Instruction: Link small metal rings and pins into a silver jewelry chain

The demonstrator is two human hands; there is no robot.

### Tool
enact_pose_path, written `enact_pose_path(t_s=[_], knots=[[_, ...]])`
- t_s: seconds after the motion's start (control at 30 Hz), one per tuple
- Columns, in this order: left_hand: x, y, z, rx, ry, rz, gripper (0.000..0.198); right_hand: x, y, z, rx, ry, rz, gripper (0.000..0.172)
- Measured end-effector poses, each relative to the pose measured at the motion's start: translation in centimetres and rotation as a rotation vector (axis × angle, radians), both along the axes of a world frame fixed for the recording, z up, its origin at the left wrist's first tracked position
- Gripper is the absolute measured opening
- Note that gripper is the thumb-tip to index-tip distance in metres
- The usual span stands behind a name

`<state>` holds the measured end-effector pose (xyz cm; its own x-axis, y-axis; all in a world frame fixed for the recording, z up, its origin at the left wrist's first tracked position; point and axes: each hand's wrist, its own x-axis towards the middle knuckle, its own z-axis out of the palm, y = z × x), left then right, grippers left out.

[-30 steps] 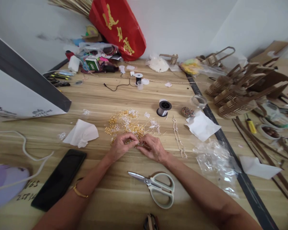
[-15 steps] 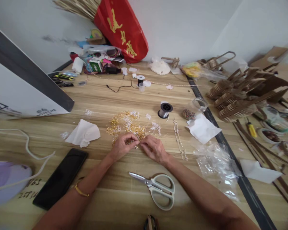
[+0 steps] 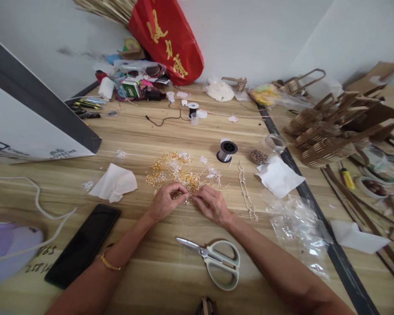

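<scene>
My left hand (image 3: 168, 200) is closed, thumb and index finger pinched at the near edge of a pile of small gold and silver jewelry findings (image 3: 187, 177). Facing it, my right hand (image 3: 213, 204) is closed too, its fingertips pressed together a short gap from the left ones. Whatever tiny piece either pinch holds is too small to make out. Scissors with pale handles (image 3: 213, 258) lie below both hands, blades toward the left. Right of the pile rests a beaded chain (image 3: 246, 192), and behind it stands a spool of silvery wire (image 3: 227, 151).
A black phone (image 3: 83, 245) and a white cloth-like sheet (image 3: 114, 183) lie on the left. To the right are a jar of beads (image 3: 265, 151), white paper (image 3: 280, 176), clear plastic bags (image 3: 297, 227) and small woven baskets (image 3: 321, 140). A large box (image 3: 36, 113) stands far left.
The fingertips of my two hands have drawn slightly apart, the left shifting a little left. The things on the table lie as before.
</scene>
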<state>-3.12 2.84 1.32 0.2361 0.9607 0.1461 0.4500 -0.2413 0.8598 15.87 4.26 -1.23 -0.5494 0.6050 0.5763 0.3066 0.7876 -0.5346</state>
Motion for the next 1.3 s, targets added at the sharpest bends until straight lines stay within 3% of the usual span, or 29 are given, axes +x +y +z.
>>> enact_pose_path(t_s=[0.23,0.37,0.53,0.77,1.3], knots=[[-1.4,0.8,-0.7,-0.007,-0.038,0.185,0.015,0.0,0.1,-0.1,-0.034,0.009,0.007,0.009],[-2.0,1.1,-1.3,0.082,0.056,0.236,0.014,0.0,0.1,-0.2,-0.036,0.018,0.004,0.009],[-2.3,1.5,-2.0,0.215,0.294,0.223,0.01,0.0,0.1,-0.2,-0.039,0.011,-0.004,0.009],[-2.5,1.5,-2.3,0.246,0.52,0.177,0.012,0.0,0.1,-0.3,-0.042,0.0,-0.015,0.009],[-2.2,1.6,-2.0,0.221,0.452,0.104,0.011,0.0,0.2,-0.3,-0.066,0.0,-0.011,0.008]])
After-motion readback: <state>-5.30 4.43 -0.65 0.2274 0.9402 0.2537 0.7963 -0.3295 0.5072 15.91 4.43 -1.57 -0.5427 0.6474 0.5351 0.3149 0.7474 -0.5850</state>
